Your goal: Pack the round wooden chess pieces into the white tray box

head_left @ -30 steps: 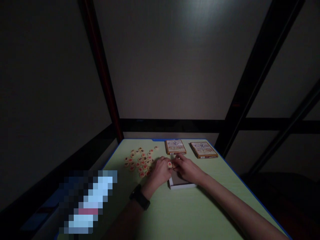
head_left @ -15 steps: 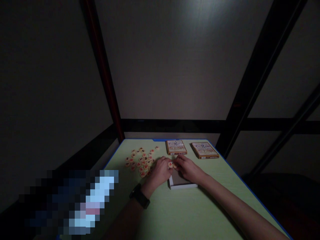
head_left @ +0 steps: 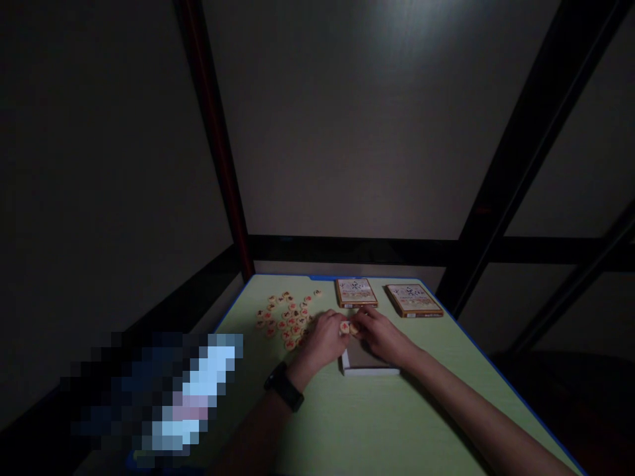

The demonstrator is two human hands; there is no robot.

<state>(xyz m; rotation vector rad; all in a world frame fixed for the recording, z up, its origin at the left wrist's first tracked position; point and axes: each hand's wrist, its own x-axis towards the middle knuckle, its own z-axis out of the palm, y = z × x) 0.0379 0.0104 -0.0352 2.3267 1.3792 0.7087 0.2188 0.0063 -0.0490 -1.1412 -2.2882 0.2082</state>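
My left hand, with a black watch on its wrist, is closed on a round Chinese chess piece that bears a red character. Right beside it, my right hand pinches another Chinese chess piece, partly covered by the fingers. Both hands are over the far side of a shallow open box with white walls and a grey-brown floor. The hands hide the box's far part. Left of my left hand lie scattered Chinese chess pieces with red or dark characters.
Two flat printed boxes lie towards the back of the green table: one box behind my hands, the other box to the right. A pixelated patch covers the lower left. Panelled walls stand behind the table.
The whole scene has shifted slightly right in the picture as my head turned a little left. Both hands keep nearly the same pose over the box, each with its piece.
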